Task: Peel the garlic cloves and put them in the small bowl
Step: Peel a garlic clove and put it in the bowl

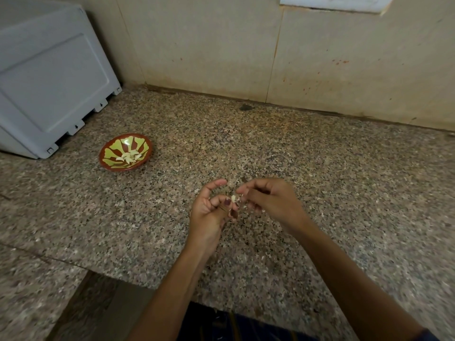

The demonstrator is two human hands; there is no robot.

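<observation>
I see both hands over the middle of the granite counter [320, 156], with bare stone all round them; the counter's front edge steps back at lower left, and the tiled wall [221, 45] closes the far side. A grey appliance [49, 77] takes up the far-left corner, cut off by the frame. The left hand [209, 212] pinches a garlic clove [234, 198] at its curled fingertips. The right hand [268, 203] has its fingers curled onto the same clove; motion blur keeps me from telling skin from flesh. Pale flecks on the stone near the hands, too small to identify. The small bowl [108, 148] sits well left of the hands, near the appliance, holding several peeled cloves [129, 156].
</observation>
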